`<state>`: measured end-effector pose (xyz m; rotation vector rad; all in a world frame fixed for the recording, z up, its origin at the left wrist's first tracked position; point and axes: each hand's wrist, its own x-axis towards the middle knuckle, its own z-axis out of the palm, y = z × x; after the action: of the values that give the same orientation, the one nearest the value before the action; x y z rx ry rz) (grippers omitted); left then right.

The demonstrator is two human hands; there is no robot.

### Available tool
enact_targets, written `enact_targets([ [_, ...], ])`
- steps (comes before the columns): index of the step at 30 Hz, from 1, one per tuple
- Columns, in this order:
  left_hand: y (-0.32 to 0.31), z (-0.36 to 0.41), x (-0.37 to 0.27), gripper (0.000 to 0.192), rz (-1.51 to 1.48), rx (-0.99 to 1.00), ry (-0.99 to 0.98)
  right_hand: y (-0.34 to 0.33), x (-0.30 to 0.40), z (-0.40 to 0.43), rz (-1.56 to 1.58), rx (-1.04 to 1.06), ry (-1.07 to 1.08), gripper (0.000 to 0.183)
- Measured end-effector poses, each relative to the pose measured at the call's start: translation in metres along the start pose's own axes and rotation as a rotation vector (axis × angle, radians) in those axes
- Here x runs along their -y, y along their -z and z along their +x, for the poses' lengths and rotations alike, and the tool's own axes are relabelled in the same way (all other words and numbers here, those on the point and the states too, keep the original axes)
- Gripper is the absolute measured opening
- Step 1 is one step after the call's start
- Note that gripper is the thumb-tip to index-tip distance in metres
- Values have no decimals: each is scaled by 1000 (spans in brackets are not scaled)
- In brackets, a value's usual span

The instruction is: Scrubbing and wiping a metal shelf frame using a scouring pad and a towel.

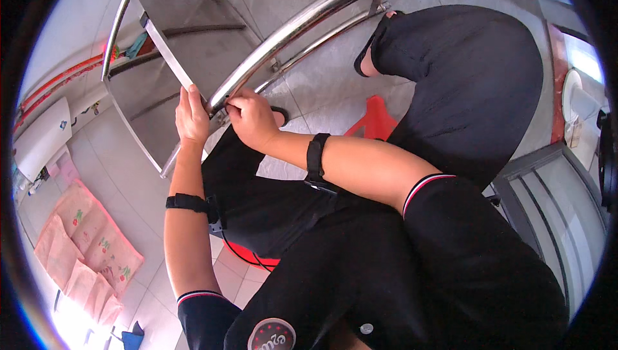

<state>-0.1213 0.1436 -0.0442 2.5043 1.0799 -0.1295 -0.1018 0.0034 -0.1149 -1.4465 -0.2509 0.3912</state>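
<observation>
My left hand [192, 116] holds the lower end of a flat, pale metal crossbar [166, 53], its thumb and fingers lying along the bar. Just beside it, the curled fingers of my right hand [251, 117] touch the end of a thick polished steel tube [294, 29]. A small dark hole shows in the tube near the fingertips. Whether those fingers pinch a small part is hidden. Both pieces belong to a metal frame [119, 31] with grey panels [193, 53], tilted in front of me. A thinner steel tube [318, 48] runs roughly parallel to the thick one.
A red plastic piece [374, 118] is on the tiled floor between my legs, and a red seat [251, 256] shows under me. A pink cloth wall organizer [89, 248] hangs at left. Grey-framed glass panels [555, 210] stand at right. Red pipes [63, 84] run along the wall.
</observation>
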Motion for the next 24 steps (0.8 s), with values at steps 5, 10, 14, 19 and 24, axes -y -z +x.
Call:
enact_targets([
  [5, 0, -1, 2, 56, 34, -23, -73, 17, -39, 15, -147, 93, -107, 22],
  [10, 0, -2, -1, 53, 11, 0, -41, 16, -68, 24, -302, 192, -185, 26],
  [14, 4, -7, -11, 52, 17, 14, -5, 9, -111, 19, -390, 181, -280, 34],
  [19, 10, -12, -10, 49, -13, -32, -11, 3, -193, 47, -436, 543, -528, 51],
  [24, 11, -16, 5, 50, -43, -34, -1, -8, -193, 31, -324, 476, -602, 54],
])
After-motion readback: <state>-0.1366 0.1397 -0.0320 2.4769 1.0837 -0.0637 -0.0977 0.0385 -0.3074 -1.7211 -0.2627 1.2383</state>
